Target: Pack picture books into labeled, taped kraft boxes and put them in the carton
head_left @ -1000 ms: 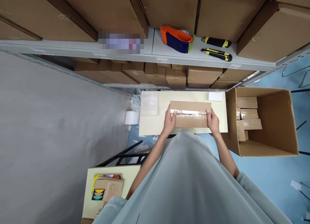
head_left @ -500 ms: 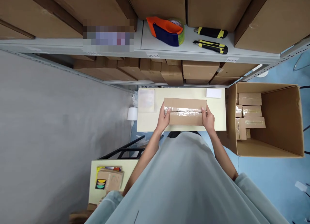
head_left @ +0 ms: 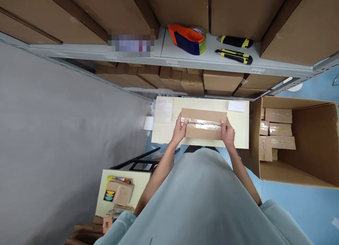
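Between my two hands is a brown cardboard box (head_left: 203, 132), its top seam covered by a strip of shiny clear tape. My left hand (head_left: 180, 130) grips the left end, thumb on top and fingers down the side. At the other end my right hand (head_left: 227, 132) holds it the same way. The box is over the pale yellow table (head_left: 164, 137); whether it touches the tabletop I cannot tell. A white pad or small box (head_left: 236, 106) lies near the table's back right corner, and a clear flat packet (head_left: 163, 110) at the left.
To the right stands a large open carton (head_left: 312, 139) with several taped small boxes (head_left: 282, 142) inside. The shelf ahead carries a tape dispenser (head_left: 188, 40), two utility knives (head_left: 235, 41) and big cartons. A side table (head_left: 102, 188) with packets stands lower left, by the grey wall.
My view has turned slightly, so the shelf and carton appear shifted and tilted. Both hands keep the same hold on the cardboard box.
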Available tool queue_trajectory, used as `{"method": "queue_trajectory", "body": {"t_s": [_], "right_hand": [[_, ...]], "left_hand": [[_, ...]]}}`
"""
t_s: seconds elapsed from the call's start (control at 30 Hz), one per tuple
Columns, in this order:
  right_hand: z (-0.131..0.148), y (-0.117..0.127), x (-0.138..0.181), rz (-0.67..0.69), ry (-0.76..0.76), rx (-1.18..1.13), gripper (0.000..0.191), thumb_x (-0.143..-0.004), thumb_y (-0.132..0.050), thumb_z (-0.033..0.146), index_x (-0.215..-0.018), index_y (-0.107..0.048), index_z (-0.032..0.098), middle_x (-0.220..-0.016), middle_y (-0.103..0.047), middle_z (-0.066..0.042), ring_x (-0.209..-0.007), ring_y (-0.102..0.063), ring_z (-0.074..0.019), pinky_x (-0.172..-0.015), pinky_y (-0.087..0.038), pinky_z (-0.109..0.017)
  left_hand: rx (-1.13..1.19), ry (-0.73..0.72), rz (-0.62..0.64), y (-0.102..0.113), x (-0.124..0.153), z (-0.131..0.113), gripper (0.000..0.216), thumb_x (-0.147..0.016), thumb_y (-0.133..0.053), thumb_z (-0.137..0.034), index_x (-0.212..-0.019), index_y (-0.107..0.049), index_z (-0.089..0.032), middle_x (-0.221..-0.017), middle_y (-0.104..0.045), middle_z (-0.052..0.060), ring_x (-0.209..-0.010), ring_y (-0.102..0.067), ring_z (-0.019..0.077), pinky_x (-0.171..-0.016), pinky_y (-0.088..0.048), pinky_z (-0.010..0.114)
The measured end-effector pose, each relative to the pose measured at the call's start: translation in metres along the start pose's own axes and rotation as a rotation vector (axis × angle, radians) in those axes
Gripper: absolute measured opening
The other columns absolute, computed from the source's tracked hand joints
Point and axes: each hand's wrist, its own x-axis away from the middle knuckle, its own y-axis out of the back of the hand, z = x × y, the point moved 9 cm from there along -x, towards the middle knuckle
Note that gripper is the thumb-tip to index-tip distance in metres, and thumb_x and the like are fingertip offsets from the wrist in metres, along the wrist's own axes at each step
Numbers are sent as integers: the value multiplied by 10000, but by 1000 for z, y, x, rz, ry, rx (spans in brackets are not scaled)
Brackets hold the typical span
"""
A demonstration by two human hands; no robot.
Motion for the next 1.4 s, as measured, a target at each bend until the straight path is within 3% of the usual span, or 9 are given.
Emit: {"method": "queue_trajectory", "body": {"t_s": [0.23,0.43,0.63,0.83,1.0,1.13,1.3,1.4], "right_hand": [[2,2,0,-13,-4,15,804,-1059,-339,743,-1662,-510,239,-1382,-769,-135,-1269,-715,-393,-1046,-561,-467],[3,3,2,-49,0,10,807,-1050,-353,770,-1623,-552,238,-1351,-786,-130,-1217,-746,-366,-1006,-583,-448],[11,0,10,-66,59,71,802,-1055,-322,745,-1479,-666,157,-1344,-777,-186,-1252,-742,-365,-1023,-587,-434],[29,21,9,-288,147,193,878,-1008,-413,796,-1511,-608,103,-1494,-675,-240,-1363,-680,-412,-1108,-567,-539],[113,41,-16,-460,485,200,718,-1038,-487,743,-1443,-658,175,-1455,-707,-191,-1359,-680,-390,-1145,-557,-552],[207,42,-46,-532,763,210,629,-1060,-518,688,-1415,-674,193,-1402,-732,-194,-1301,-714,-366,-1096,-594,-529],[314,17,-84,-437,995,291,404,-1065,-566,424,-1357,-713,186,-1327,-762,-187,-1248,-724,-350,-1095,-575,-531],[351,-9,-113,-298,986,389,402,-1003,-566,264,-1364,-717,170,-1331,-760,-190,-1230,-724,-351,-1097,-550,-516]], "left_hand": [[4,-24,-16,2,-1,1,777,-1068,-464,-707,-1711,-362,-283,-1677,-506,134,-1588,-437,286,-1336,-325,487],[14,-18,-30,1,-3,12,749,-1075,-470,-673,-1704,-378,-277,-1595,-563,153,-1540,-481,296,-1306,-358,502],[44,-4,-61,3,0,22,764,-1061,-462,-658,-1666,-434,-192,-1545,-591,198,-1524,-505,328,-1294,-372,533],[-8,-22,-86,25,-11,27,850,-1002,-546,-655,-1660,-403,-137,-1634,-511,234,-1574,-460,377,-1311,-362,576],[-91,-242,-118,61,-53,-23,703,-1031,-527,-592,-1605,-486,-189,-1653,-514,186,-1582,-456,358,-1321,-360,586],[-168,-436,-196,86,-107,-98,614,-1044,-506,-527,-1573,-531,-217,-1631,-541,169,-1561,-482,356,-1291,-393,607],[-294,-667,-259,98,-166,-197,548,-1056,-479,-449,-1533,-584,-201,-1618,-551,185,-1534,-500,355,-1249,-436,591],[-399,-723,-250,94,-194,-224,538,-1044,-438,-335,-1531,-598,-171,-1619,-556,194,-1530,-507,353,-1241,-443,584]]}}
